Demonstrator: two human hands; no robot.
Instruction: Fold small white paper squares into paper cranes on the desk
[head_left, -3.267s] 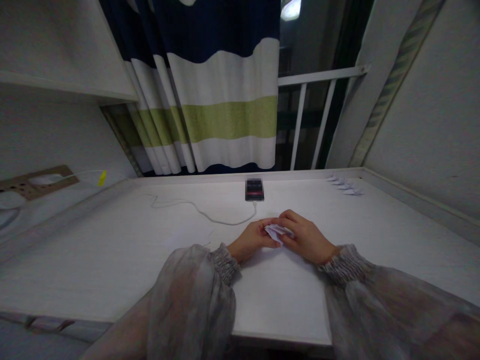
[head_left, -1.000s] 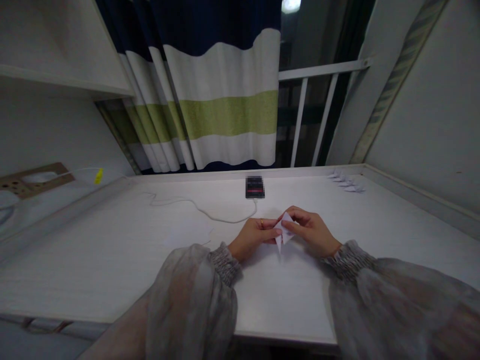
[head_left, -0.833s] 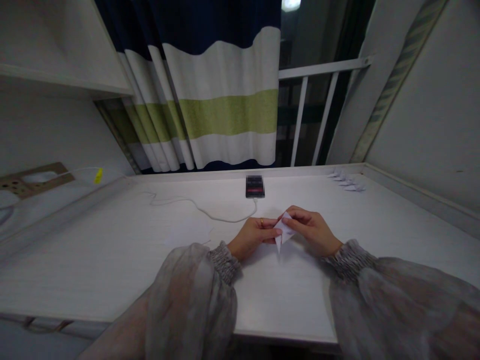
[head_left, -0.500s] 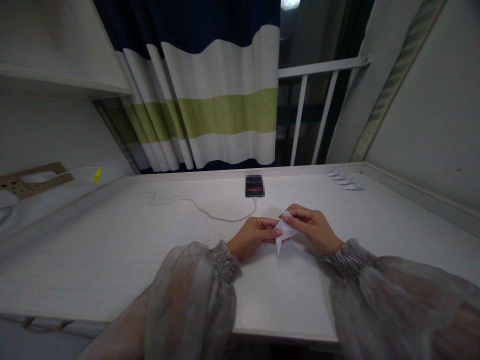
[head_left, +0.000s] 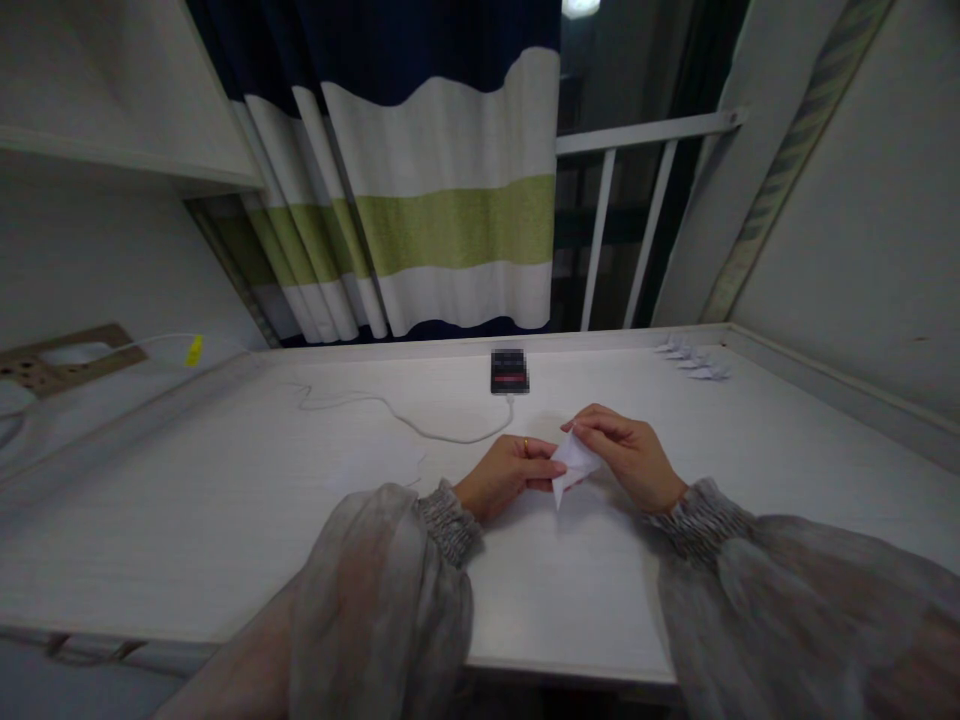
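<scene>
A small folded white paper piece (head_left: 571, 465) with a point hanging down is held between both hands just above the white desk (head_left: 225, 520). My left hand (head_left: 510, 475), with a ring on one finger, pinches its left side. My right hand (head_left: 626, 455) curls over its top and right side, fingers closed on it. Both arms wear sheer grey sleeves with gathered cuffs.
A dark phone (head_left: 509, 371) lies beyond the hands, with a white cable (head_left: 390, 415) running left to a wall socket (head_left: 60, 362). Several small folded paper pieces (head_left: 690, 362) sit at the far right. A striped curtain (head_left: 442, 200) and white railing (head_left: 637, 210) stand behind.
The paper, earlier held flat and low between both hands, has been lifted and turned upright with a point down. In the last second the right fingers shifted slightly along its top edge.
</scene>
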